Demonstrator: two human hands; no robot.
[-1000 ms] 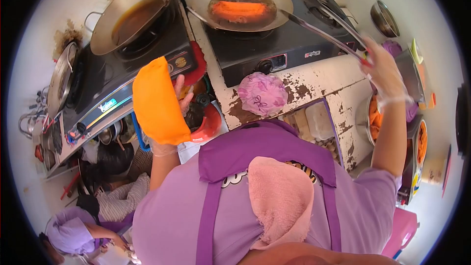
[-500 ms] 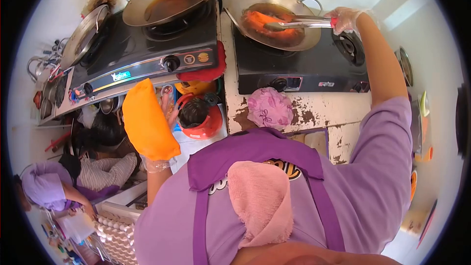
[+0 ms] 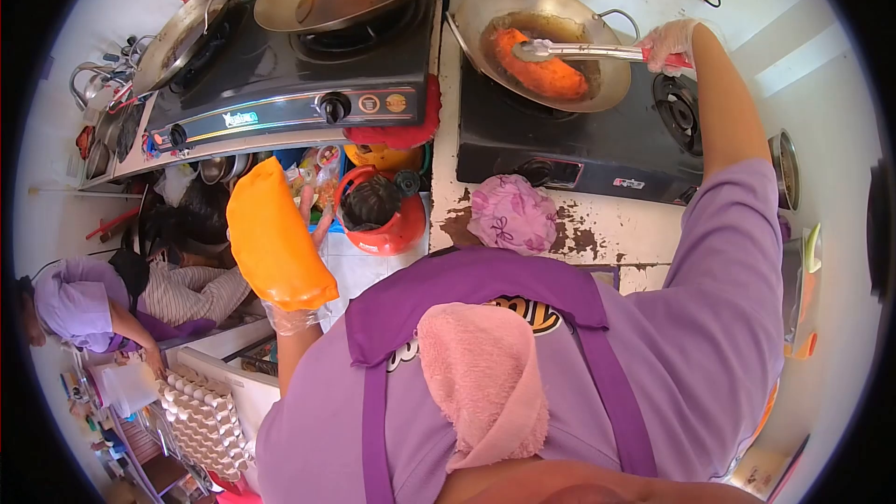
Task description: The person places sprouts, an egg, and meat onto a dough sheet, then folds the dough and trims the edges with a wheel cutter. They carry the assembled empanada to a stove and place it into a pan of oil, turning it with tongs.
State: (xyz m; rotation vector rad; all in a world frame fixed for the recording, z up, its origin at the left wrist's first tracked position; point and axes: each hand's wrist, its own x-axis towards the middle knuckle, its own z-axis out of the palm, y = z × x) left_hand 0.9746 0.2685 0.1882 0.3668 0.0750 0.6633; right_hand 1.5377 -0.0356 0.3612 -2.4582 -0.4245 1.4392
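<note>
My left hand [image 3: 291,319], in a clear plastic glove, supports a bright orange, half-moon-shaped empanada [image 3: 280,238] from beneath. The pastry hides most of the palm, with fingertips showing past its right edge. In my gloved right hand [image 3: 670,45] are metal tongs [image 3: 597,51] with a red grip, fingers closed round the handle. Their tip lies over a darker orange empanada [image 3: 551,73] sitting in the brown oil of the right wok [image 3: 607,89].
A second wok [image 3: 280,14] with oil stands on the left stove [image 3: 289,84], another pan [image 3: 177,47] beyond it. Below are a red gas cylinder [image 3: 383,224] and a purple flowered cloth cover [image 3: 511,215]. Stacked egg trays [image 3: 201,420] and a seated person [image 3: 84,303] are at left.
The tongs have shifted from the near side of the frying empanada to over its upper part, and more of it shows. My left hand still holds its empanada; the whole view has shifted slightly.
</note>
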